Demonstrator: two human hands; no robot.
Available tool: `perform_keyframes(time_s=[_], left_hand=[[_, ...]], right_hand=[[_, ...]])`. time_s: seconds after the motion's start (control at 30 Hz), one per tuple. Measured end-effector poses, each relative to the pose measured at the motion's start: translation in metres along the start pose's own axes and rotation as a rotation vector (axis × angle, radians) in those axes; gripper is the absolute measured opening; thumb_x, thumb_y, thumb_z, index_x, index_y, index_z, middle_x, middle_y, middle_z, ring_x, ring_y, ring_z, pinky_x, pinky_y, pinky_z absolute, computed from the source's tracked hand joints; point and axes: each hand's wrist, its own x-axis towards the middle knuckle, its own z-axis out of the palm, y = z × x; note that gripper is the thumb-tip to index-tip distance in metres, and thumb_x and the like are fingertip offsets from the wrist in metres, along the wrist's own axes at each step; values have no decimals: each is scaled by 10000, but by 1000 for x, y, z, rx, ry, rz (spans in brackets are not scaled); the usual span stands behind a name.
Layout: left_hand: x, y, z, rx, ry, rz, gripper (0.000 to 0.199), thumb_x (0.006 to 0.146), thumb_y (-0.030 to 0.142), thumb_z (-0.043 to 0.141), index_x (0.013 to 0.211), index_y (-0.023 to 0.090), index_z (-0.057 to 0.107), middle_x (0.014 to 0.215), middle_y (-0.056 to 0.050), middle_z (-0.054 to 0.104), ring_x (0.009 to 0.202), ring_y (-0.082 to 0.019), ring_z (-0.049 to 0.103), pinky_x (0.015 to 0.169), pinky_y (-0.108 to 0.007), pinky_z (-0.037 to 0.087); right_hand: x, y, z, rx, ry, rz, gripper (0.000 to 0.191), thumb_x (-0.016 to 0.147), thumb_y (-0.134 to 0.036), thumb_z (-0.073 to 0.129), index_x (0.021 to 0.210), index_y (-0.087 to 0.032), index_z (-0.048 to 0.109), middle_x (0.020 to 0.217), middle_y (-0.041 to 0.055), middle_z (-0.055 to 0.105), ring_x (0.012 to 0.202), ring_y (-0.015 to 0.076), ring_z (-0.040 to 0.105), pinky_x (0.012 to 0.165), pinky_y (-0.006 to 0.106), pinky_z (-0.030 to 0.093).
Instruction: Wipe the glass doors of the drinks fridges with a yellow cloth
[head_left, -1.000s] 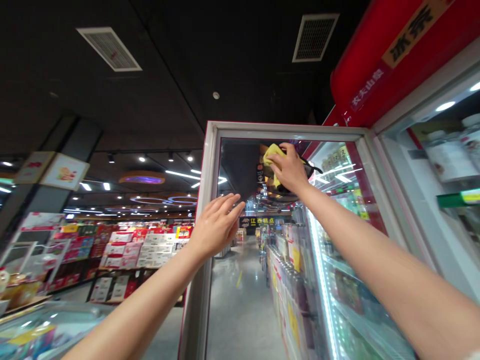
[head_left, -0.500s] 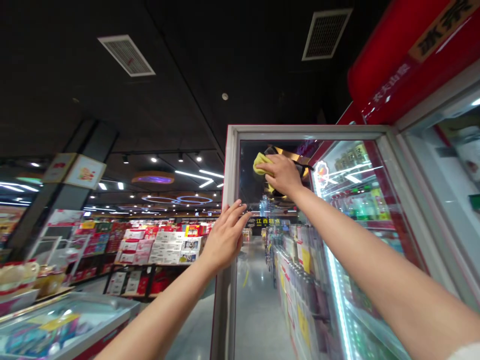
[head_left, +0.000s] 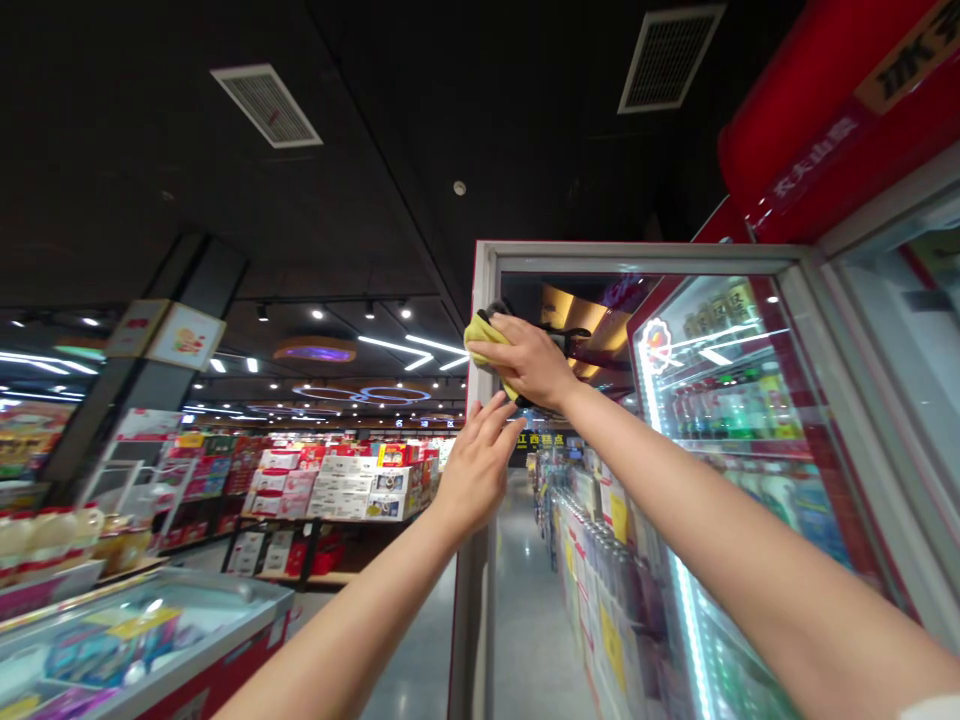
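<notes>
The right hand (head_left: pixel 521 360) holds a bunched yellow cleaning cloth (head_left: pixel 486 345) flat against the upper inside of the glass door (head_left: pixel 559 590), close to the door's white frame (head_left: pixel 637 250); its fingers lie across the cloth and its palm bears on it, so the grip is closed but not clenched. The left hand (head_left: pixel 480 470) is open, with its fingers spread, just below the right hand; it reaches up to the door's near edge, though I cannot tell whether its fingertips touch the glass or the frame. Keeping the cloth pressed evenly under the whole palm, and steadying the door with the free hand, looks like the sound way to work this pane; pushing into the corners matters most, as the frame's edge is where a cloth tends to skip.

Part of the cloth is hidden under the right hand, and the glass under it cannot be seen. A dark shape just above the cloth may be a reflection, but I cannot tell. Past the door, to the right of the hands, stand bottled drinks (head_left: pixel 731 415) in a lit cooler under a red canopy (head_left: pixel 817 110); left of them, below the hands, lie a chest freezer (head_left: pixel 225 600) and stacked gift boxes (head_left: pixel 337 490).
</notes>
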Motion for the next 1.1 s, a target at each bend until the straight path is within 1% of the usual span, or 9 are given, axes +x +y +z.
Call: perform_keyframes(time_s=[0.07,0.27,0.37,0.5,0.6,0.7,0.87,1.0,1.1], left_hand=[[0,2,-4,5,1,-3,573,869,-7,393,1376,178,585,1503,-129,575,1541,-253,358,1256,-551,349],[-5,5,-8,60,49,-28,575,900,8,404,1445,159,510,1574,-149,495,1566,-253,304,1274,-527,328],[-10,7,-5,92,122,-75,649,932,46,425,1562,184,356,1638,-160,399,1589,-259,240,1285,-553,289],[-19,14,0,113,181,-136,814,962,123,472,1657,191,56,1717,-196,198,1609,-300,138,1283,-588,256],[-26,18,5,98,165,-149,877,970,167,489,1657,191,-56,1735,-192,109,1609,-321,121,1279,-591,258],[-28,19,13,93,133,-146,872,977,188,495,1659,202,-48,1734,-188,124,1604,-323,153,1271,-586,282],[-25,22,26,86,143,-242,839,994,251,490,1660,195,-17,1717,-206,195,1597,-340,179,1261,-615,280],[-22,26,26,105,134,-279,797,998,264,477,1657,181,37,1704,-210,234,1595,-342,190,1279,-622,220],[-22,28,23,125,99,-275,765,995,260,470,1650,157,89,1698,-215,246,1597,-331,192,1289,-599,209]], right_hand=[[18,3,1,-32,-33,-8,391,1007,-209,517,1339,-320,693,1526,63,558,1445,250,444,1185,442,390],[75,22,-2,-79,10,181,373,1024,-288,518,1358,-244,680,1549,109,527,1416,295,470,1194,464,388],[56,10,4,-78,-1,132,361,1034,-345,514,1326,-243,701,1555,110,523,1456,300,430,1216,475,353],[-11,-18,8,-72,-97,-5,377,1037,-373,509,1362,-286,680,1571,96,517,1508,305,379,1194,476,369],[-51,-19,2,-109,-170,-58,462,1034,-345,517,1494,-331,550,1591,94,501,1510,279,395,1186,478,375],[-50,1,-8,-183,-155,89,498,1036,-290,498,1533,-320,498,1574,112,519,1489,277,433,1188,496,367],[-2,7,-2,-230,-61,439,470,1032,-269,472,1495,-245,546,1592,153,480,1517,355,367,1196,595,321],[-22,-19,9,-204,-61,330,464,1029,-294,468,1481,-233,553,1586,133,494,1511,348,371,1200,590,320],[-53,-16,3,-172,-118,143,434,1005,-307,520,1430,-262,597,1556,109,537,1500,313,395,1207,542,330]])
